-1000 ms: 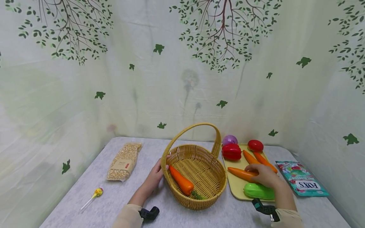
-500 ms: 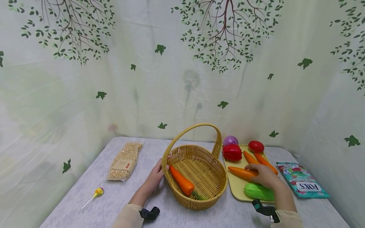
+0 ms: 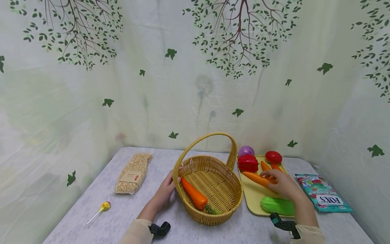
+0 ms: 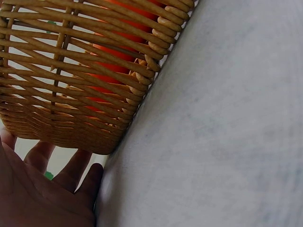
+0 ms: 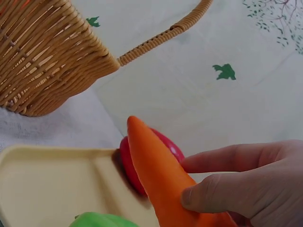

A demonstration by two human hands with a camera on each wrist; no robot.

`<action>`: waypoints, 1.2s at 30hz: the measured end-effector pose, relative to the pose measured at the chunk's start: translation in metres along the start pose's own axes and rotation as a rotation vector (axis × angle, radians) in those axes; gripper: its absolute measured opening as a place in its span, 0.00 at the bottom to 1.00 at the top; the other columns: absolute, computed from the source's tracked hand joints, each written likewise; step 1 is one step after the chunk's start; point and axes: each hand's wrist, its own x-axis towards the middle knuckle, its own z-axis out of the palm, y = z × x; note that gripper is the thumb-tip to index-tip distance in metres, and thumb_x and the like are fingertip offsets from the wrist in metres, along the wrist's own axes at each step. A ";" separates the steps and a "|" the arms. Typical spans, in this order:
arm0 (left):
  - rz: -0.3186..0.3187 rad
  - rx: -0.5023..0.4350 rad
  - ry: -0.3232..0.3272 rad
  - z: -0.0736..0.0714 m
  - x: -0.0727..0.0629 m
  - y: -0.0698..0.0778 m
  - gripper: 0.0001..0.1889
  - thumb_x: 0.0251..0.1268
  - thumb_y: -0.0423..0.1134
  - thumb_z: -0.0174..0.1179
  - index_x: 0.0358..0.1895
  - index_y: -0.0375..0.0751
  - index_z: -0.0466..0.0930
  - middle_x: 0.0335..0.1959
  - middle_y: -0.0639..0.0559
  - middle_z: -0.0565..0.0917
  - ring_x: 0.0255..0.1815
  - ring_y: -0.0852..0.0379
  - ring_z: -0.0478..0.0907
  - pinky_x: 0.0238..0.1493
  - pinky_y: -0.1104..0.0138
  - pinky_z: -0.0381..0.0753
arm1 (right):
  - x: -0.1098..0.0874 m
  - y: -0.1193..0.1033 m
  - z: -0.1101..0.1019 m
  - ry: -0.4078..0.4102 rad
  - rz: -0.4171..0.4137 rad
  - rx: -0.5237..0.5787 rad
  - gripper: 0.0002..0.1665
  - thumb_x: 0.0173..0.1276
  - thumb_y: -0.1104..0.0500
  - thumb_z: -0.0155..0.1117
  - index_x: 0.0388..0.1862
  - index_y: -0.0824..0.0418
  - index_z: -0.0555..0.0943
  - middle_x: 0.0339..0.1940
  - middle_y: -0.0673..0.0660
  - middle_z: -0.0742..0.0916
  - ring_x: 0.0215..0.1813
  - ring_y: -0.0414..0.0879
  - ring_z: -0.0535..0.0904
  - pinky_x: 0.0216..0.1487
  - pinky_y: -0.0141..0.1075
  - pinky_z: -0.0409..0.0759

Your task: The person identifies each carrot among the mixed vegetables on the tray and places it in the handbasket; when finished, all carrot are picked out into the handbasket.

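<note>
In the head view my left hand [image 3: 166, 188] holds the left rim of a round wicker basket [image 3: 213, 217] with a tall arched handle. In the left wrist view its spread fingers pass behind the basket rim, so their tips are hidden. A carrot [image 3: 193, 194] with a green top lies inside at the left. My right hand [image 3: 284, 184] pinches another orange carrot [image 5: 158, 175] between thumb and fingers, tip pointing towards the basket. This carrot is just above the yellow tray [image 3: 254, 203]. Under and behind the hand are more carrots [image 3: 265, 165], partly hidden.
The tray also bears a green vegetable [image 3: 277, 205], a red bell pepper [image 3: 247, 163] and a red tomato-like piece [image 3: 273, 157]. A purple ball-shaped piece [image 3: 245, 151] is behind. Also here are a FOX'S bag [image 3: 323, 193], a grain bag [image 3: 133, 173] and a lollipop [image 3: 102, 209].
My right hand has raised its carrot a little off the tray, away from the green vegetable. The left hand and basket have stayed in place.
</note>
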 end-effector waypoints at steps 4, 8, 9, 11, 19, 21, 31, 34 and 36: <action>-0.003 0.015 -0.005 0.000 -0.001 -0.001 0.24 0.79 0.41 0.48 0.74 0.50 0.64 0.79 0.49 0.61 0.82 0.46 0.50 0.79 0.41 0.45 | -0.001 0.000 0.001 -0.005 0.002 -0.002 0.21 0.62 0.64 0.70 0.55 0.55 0.83 0.48 0.57 0.85 0.49 0.51 0.77 0.53 0.50 0.82; -0.006 0.017 -0.002 0.001 -0.002 0.000 0.23 0.79 0.42 0.48 0.74 0.51 0.64 0.79 0.49 0.60 0.82 0.45 0.50 0.78 0.40 0.46 | -0.002 -0.002 0.001 0.010 0.024 0.004 0.21 0.63 0.60 0.71 0.57 0.54 0.83 0.51 0.60 0.85 0.51 0.53 0.76 0.49 0.47 0.83; -0.005 0.017 -0.002 0.001 -0.003 0.000 0.24 0.79 0.42 0.48 0.74 0.51 0.64 0.79 0.49 0.60 0.83 0.45 0.49 0.79 0.40 0.46 | -0.002 -0.002 0.000 0.016 0.031 0.004 0.21 0.64 0.59 0.71 0.57 0.53 0.83 0.53 0.61 0.85 0.51 0.54 0.76 0.47 0.44 0.83; -0.008 0.014 0.001 0.000 -0.003 0.000 0.24 0.79 0.42 0.49 0.74 0.51 0.64 0.79 0.50 0.60 0.83 0.46 0.49 0.79 0.41 0.45 | -0.002 -0.004 0.000 0.031 0.038 0.001 0.20 0.65 0.55 0.71 0.56 0.52 0.84 0.56 0.62 0.85 0.52 0.55 0.76 0.43 0.39 0.81; 0.001 0.015 -0.002 0.000 0.000 -0.001 0.24 0.79 0.41 0.49 0.74 0.50 0.64 0.79 0.50 0.62 0.82 0.47 0.49 0.79 0.42 0.45 | -0.005 -0.012 -0.009 0.053 0.016 0.004 0.19 0.65 0.49 0.70 0.55 0.49 0.85 0.58 0.64 0.84 0.51 0.56 0.76 0.40 0.38 0.79; 0.009 0.012 0.000 0.000 0.000 -0.001 0.24 0.78 0.41 0.49 0.74 0.50 0.64 0.79 0.49 0.62 0.82 0.47 0.50 0.79 0.43 0.45 | -0.006 -0.014 -0.010 0.055 0.007 0.018 0.19 0.66 0.50 0.70 0.55 0.49 0.85 0.57 0.64 0.84 0.51 0.56 0.76 0.41 0.39 0.80; 0.017 0.008 -0.005 -0.001 0.002 -0.002 0.23 0.78 0.41 0.49 0.73 0.50 0.64 0.78 0.49 0.63 0.82 0.48 0.51 0.79 0.44 0.45 | -0.013 -0.024 -0.017 0.058 -0.090 0.036 0.17 0.68 0.56 0.68 0.55 0.50 0.85 0.56 0.60 0.85 0.56 0.57 0.78 0.54 0.52 0.83; 0.018 0.008 -0.004 0.000 0.002 -0.002 0.23 0.78 0.40 0.49 0.74 0.49 0.64 0.78 0.49 0.62 0.82 0.47 0.50 0.79 0.43 0.45 | -0.014 -0.025 -0.019 0.063 -0.127 0.043 0.14 0.69 0.56 0.67 0.52 0.47 0.86 0.55 0.57 0.86 0.57 0.57 0.78 0.54 0.53 0.82; 0.017 0.011 -0.002 0.000 0.001 -0.002 0.23 0.78 0.40 0.49 0.74 0.49 0.64 0.79 0.48 0.63 0.82 0.47 0.50 0.79 0.43 0.45 | -0.015 -0.026 -0.019 0.063 -0.149 0.056 0.12 0.69 0.55 0.67 0.50 0.45 0.86 0.54 0.55 0.87 0.57 0.56 0.78 0.55 0.54 0.82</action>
